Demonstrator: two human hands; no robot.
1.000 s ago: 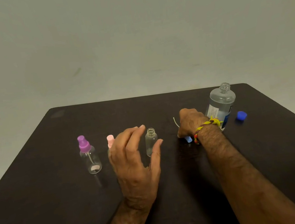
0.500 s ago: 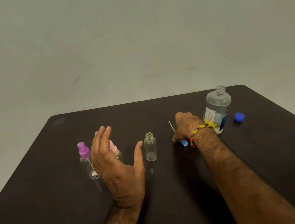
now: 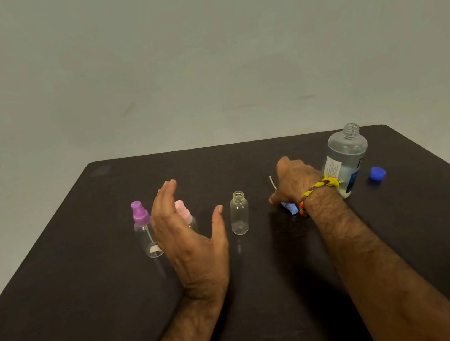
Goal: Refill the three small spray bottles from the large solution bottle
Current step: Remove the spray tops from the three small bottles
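- The open small bottle (image 3: 239, 213) stands upright near the middle of the counter (image 3: 245, 161), without its spray head, and it looks empty.
- One second ago the left hand (image 3: 189, 233) was curved near this bottle; now it has moved to the left and is apart from it, with the fingers straight and spread, holding nothing.
- This hand now stands in front of the pink-capped bottle (image 3: 185, 213), and the purple-capped bottle (image 3: 145, 230) is just beside on the left. Both keep their spray heads on.
- The right hand (image 3: 292, 184) stays low on the counter, fingers curled around the light blue spray head (image 3: 290, 208); its thin white tube (image 3: 272, 182) comes out above the fingers.
- The large solution bottle (image 3: 345, 159) stands uncapped behind the right wrist, partly full of clear liquid, and its blue cap (image 3: 377, 173) lies to the right of it.
- I judge that the first bottle is ready for pouring, but no pouring has begun; the left hand seems to go for the next bottle instead.
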